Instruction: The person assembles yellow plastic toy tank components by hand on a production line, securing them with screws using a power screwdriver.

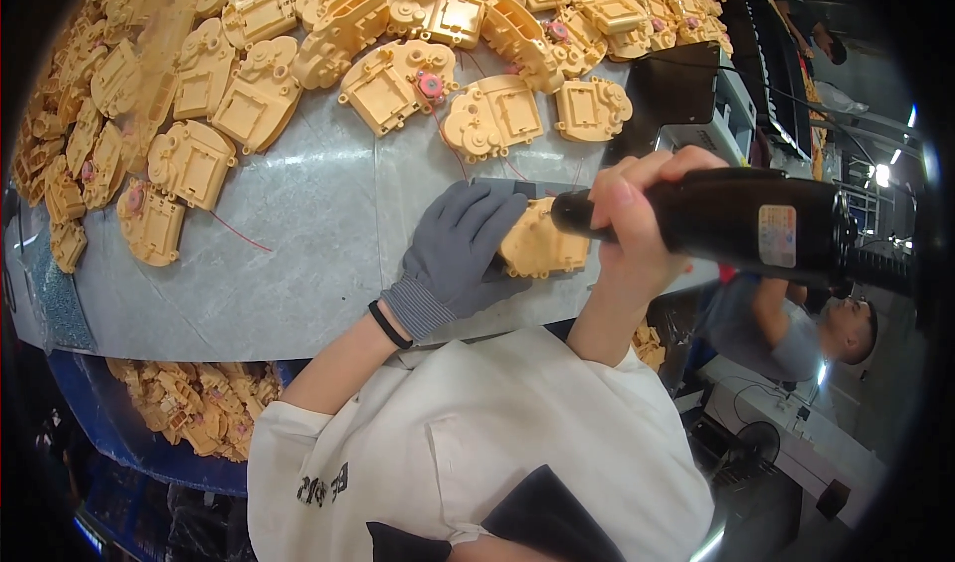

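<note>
A grey knitted glove covers my left hand (456, 246), whose fingers are closed around the left side of a yellow plastic housing (544, 248) near the table's front edge. My bare right hand (645, 209) is wrapped around a black electric screwdriver (731, 216). The screwdriver's narrow front end is over the housing's upper right part; whether its bit touches a screw cannot be seen. A dark flat piece (512, 186) shows just behind the housing, partly covered by my left hand.
Many similar yellow housings (487, 116) cover the back and left of the grey table (308, 234), some with red parts and thin red wires. A blue bin (75, 383) below the left edge holds more. At right are a dark box (681, 87) and a person (786, 323).
</note>
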Motion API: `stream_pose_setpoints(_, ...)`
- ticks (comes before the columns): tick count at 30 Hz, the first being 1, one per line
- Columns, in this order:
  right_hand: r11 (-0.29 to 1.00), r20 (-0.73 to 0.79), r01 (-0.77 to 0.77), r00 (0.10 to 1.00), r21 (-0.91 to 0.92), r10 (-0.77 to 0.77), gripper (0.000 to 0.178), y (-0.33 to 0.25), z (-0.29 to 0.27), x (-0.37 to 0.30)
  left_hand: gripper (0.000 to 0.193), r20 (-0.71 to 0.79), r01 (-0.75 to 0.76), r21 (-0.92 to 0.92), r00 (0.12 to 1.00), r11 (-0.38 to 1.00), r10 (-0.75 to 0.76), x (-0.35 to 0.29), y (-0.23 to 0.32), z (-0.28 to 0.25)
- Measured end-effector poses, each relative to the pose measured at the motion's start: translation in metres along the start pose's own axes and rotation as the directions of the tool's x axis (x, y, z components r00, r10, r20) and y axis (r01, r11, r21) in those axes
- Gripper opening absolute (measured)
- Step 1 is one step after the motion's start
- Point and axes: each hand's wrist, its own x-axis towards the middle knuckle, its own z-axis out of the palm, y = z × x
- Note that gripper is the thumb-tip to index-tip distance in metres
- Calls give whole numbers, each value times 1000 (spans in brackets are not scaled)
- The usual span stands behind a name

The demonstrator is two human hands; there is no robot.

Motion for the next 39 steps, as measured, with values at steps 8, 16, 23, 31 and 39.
stream_pose_setpoints(8, 996, -7, -16, 1000, 83, 17, 36, -1, -7, 1, 76, 19, -6, -3, 1000, 1000, 7, 0, 2, 1)
stream_pose_setpoints(16, 991, 156, -13, 988, 130, -8, 52, 7, -18, 5, 76, 9, -40, -7, 999, 999, 40, 2, 3, 0)
stream_pose_setpoints(23, 965, 153, -12, 988, 262, -29, 39, 10, -18, 3, 80, 0, -69, -79, 998, 994, 69, 5, 5, 0)
stream_pose_setpoints(31, 961, 193, -47, 981, 271, -6, 39, 12, -18, 0, 81, 2, -72, -103, 997, 992, 72, 4, 3, 2)
stream_pose_setpoints(39, 964, 194, 53, 975, 261, -106, 36, 20, -26, 2, 78, 40, -67, -30, 997, 997, 68, 13, 6, -1)
